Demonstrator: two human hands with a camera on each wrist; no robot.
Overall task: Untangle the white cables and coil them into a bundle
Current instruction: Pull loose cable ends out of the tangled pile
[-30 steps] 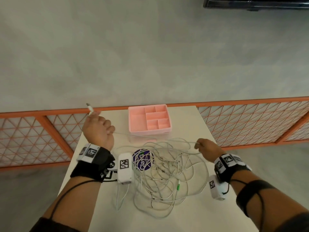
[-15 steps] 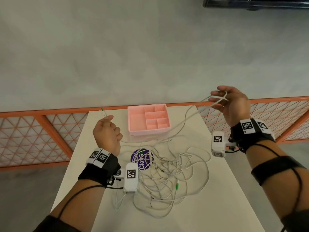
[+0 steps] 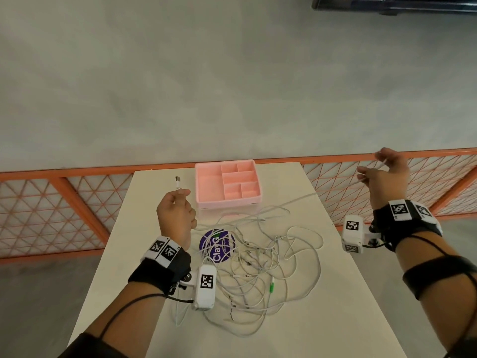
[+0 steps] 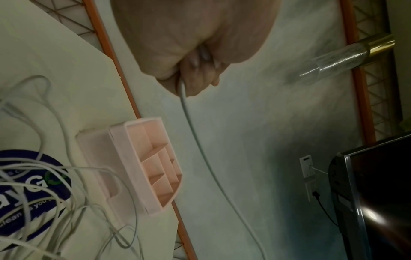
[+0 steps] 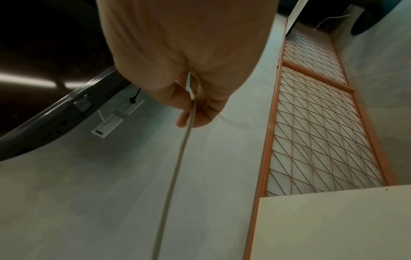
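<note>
Tension is the point of this pose, I judge: one cable [image 3: 289, 201] is drawn away from the heap so its run can be followed. The left hand [image 3: 175, 218] hovers over the table [image 3: 335, 319] toward its far left corner, fingers curled round the cable just below its plug [image 3: 177, 182], which sticks up past the knuckles; the left wrist view shows the strand leaving the closed fist. The right hand [image 3: 384, 174] is lifted out beyond the table's right edge, in front of the orange lattice fence [image 3: 64, 208]. Its fingers look spread from above, but the right wrist view shows thumb and fingertips pinching the same sort of thin white strand, which then drops toward the table.

Most of the white cables [image 3: 260, 267] lie in a loose tangle at the table's middle, partly over a round purple sticker [image 3: 218, 245]. A pink divided tray [image 3: 228, 184] sits at the far edge, holding nothing. Coiling has not begun; separating one cable seems the step in hand, with snagging loops the likely risk.
</note>
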